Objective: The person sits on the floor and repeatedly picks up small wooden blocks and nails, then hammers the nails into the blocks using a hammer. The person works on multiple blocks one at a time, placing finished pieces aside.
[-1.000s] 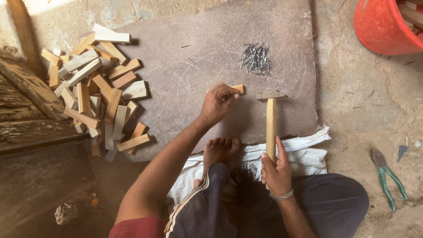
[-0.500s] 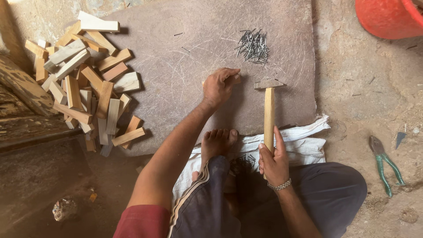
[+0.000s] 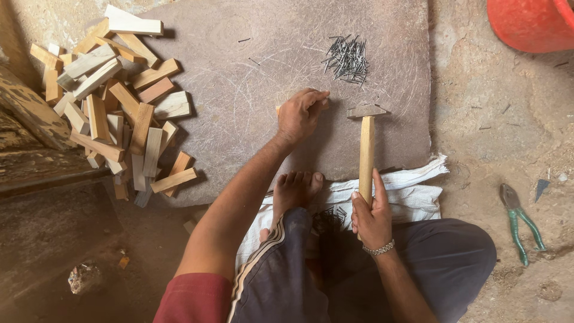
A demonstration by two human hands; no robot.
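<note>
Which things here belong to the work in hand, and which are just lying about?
In use: hammer in right hand; small wood piece under left hand; nails; wood blocks.
Lying about: pliers; red tub.

Green-handled pliers point(image 3: 521, 222), red bucket point(image 3: 529, 24)

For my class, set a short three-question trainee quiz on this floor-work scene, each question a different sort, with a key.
1. True or false: the right hand grips the hammer by its wooden handle.
2. Where do the pliers lie? A on the stone slab; B on the ground beside the person's right leg; C in the red tub.
3. Fill in: the left hand rests just below the heap of ____.

Key: 1 true; 2 B; 3 nails.
</note>
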